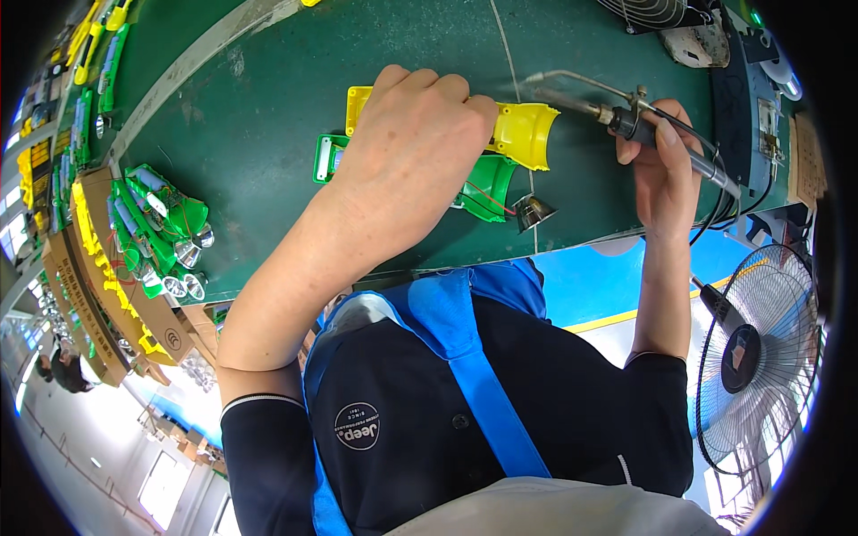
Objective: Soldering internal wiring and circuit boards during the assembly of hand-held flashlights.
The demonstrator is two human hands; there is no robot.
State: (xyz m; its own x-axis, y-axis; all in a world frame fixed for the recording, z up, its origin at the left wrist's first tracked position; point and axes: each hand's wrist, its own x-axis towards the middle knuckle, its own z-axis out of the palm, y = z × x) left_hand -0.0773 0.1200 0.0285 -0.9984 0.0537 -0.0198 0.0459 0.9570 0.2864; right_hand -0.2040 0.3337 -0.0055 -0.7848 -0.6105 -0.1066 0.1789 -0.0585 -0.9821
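Observation:
My left hand (411, 152) is curled over a yellow half-round plastic shell (525, 134), back of the hand up; its fingertips are hidden beneath. Close below that lies a green plastic shell (490, 186), partly covered by the same hand. A thin red wire runs from the green shell to a small shiny cone-shaped reflector (534, 213) near the table's front edge. To the right, my right hand (668, 170) grips a soldering iron (633, 127) with a thin metal feed tube (590, 80) clamped along it. The iron points left, its tip blurred, apart from the yellow shell's right end.
Several green shells with wires and reflectors (161, 228) are piled at the table's left. Cardboard boxes with yellow parts (103, 241) stand beyond. A wire-guard fan (746, 357) is at right; a stained holder (697, 45) sits far right. Black cables (715, 214) hang by my right wrist.

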